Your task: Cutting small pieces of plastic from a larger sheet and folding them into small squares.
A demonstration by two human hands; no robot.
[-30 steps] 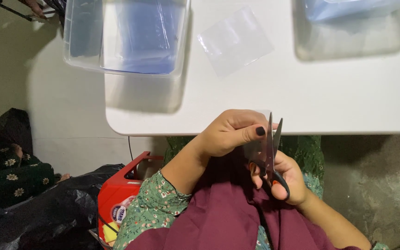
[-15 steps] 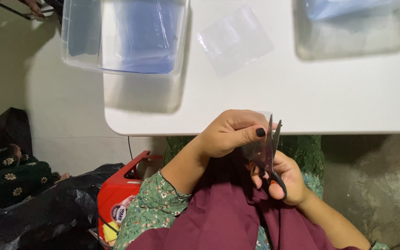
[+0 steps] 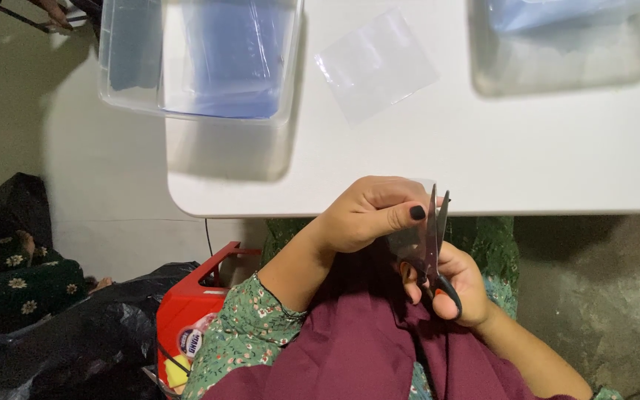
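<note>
From the head view, looking straight down: a clear plastic tub (image 3: pixel 198 59) sits at the far left of the white bench (image 3: pixel 483 148), overhanging its left edge, and inside it lies a stack of blue-tinted clear sheets (image 3: pixel 231 55). Far right, a second clear tub (image 3: pixel 557 44) holds more pale blue sheet material, cut off by the top of the frame. Between the two tubs a single clear plastic square (image 3: pixel 375 63) lies flat on the bench, apart from both.

Down at the near edge of the bench, the left hand (image 3: pixel 372 211) is curled closed, thumb with dark nail polish pressing a small clear plastic piece (image 3: pixel 409 241) that shows smoky against the lap. The right hand (image 3: pixel 457 285) is closed through the black handles of a pair of scissors (image 3: pixel 435 237), blades pointing up toward the bench and slightly parted, standing right against the plastic piece just beside the left thumb. Both hands hang just below the bench edge, over a maroon cloth (image 3: pixel 364 348) on the lap, with green floral sleeves showing.

Around the room: a pale wall or floor at left, a red crate (image 3: pixel 190 311) under the left arm, black plastic sheeting (image 3: pixel 75 341) beside it, bare concrete floor (image 3: pixel 601 296) at right.
</note>
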